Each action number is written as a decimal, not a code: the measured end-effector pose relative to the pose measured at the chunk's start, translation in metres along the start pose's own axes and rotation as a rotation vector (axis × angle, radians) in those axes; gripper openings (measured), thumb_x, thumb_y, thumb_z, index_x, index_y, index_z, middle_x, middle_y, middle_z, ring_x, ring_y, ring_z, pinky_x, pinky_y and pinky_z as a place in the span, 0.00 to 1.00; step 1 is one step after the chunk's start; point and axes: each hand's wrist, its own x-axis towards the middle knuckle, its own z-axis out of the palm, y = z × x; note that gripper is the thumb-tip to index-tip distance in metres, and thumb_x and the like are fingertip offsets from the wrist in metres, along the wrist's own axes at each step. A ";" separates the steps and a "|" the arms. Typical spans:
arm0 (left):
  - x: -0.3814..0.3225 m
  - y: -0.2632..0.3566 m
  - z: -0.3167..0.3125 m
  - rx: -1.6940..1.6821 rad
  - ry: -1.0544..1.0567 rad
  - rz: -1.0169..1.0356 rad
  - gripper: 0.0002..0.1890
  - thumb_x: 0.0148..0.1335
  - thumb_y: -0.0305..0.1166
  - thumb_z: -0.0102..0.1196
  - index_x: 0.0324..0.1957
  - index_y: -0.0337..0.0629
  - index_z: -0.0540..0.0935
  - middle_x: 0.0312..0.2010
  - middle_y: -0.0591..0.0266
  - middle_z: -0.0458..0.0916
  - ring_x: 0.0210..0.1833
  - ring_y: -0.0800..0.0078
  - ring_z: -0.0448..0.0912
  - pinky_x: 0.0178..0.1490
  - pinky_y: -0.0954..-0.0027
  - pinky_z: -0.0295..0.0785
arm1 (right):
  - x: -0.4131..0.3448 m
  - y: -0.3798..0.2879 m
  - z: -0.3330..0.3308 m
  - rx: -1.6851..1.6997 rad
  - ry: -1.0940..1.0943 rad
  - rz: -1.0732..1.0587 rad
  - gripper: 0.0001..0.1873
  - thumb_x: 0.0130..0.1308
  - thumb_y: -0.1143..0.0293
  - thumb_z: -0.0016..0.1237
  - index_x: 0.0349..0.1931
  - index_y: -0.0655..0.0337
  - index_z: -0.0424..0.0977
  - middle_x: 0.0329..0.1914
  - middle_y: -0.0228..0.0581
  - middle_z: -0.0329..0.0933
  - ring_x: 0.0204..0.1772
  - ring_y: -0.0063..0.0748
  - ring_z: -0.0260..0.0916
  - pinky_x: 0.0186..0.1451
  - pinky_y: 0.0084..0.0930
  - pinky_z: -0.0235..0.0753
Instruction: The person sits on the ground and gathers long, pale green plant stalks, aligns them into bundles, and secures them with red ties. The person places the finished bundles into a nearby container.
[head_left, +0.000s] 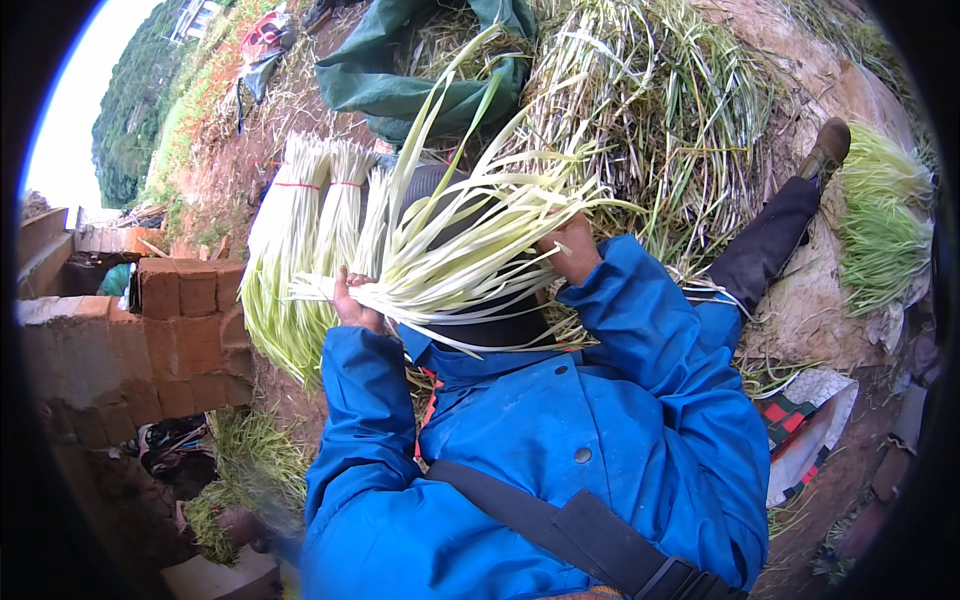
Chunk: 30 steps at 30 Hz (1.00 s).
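Note:
A loose bunch of pale yellow-green chives (465, 255) spreads across my lap in a fan. My left hand (356, 304) grips it near the white stalk ends, the thumb pointing up. Among the leafy ends on the other side is my right hand (574, 251), curled on some leaves, its fingertips partly hidden. Close beyond my left hand, a thick bundle of chives (289, 225) and a narrower chive bundle (341, 217) lie side by side, each with a red tie near the white ends. More white stalks (373, 232) rest beside them, partly covered.
A large heap of chive leaves and straw (660, 112) lies ahead, beside an open green sack (375, 75). My outstretched leg (769, 236) borders it on the right. Farther right are green chives (885, 225) and a patterned bag (810, 427). A brick wall (187, 330) stands left.

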 end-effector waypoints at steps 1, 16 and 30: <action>-0.001 0.001 -0.001 -0.008 -0.002 -0.004 0.07 0.61 0.32 0.47 0.27 0.46 0.68 0.16 0.74 0.65 0.19 0.83 0.64 0.28 0.78 0.66 | 0.015 0.028 -0.039 -0.065 0.068 0.097 0.06 0.58 0.76 0.46 0.34 0.66 0.74 0.26 0.33 0.74 0.33 0.23 0.70 0.36 0.21 0.67; 0.021 0.023 -0.009 0.013 -0.071 0.073 0.09 0.64 0.38 0.44 0.27 0.50 0.66 0.16 0.74 0.65 0.19 0.82 0.66 0.26 0.75 0.64 | 0.040 -0.157 -0.059 -0.916 0.201 -0.825 0.07 0.54 0.77 0.52 0.35 0.62 0.76 0.31 0.40 0.74 0.31 0.30 0.74 0.30 0.21 0.73; 0.012 0.026 -0.007 0.068 -0.020 0.123 0.12 0.64 0.37 0.43 0.24 0.48 0.64 0.15 0.74 0.62 0.18 0.81 0.64 0.27 0.74 0.65 | 0.044 -0.070 0.046 -1.047 -0.332 -0.906 0.04 0.52 0.72 0.50 0.23 0.59 0.69 0.21 0.36 0.64 0.26 0.36 0.69 0.25 0.29 0.70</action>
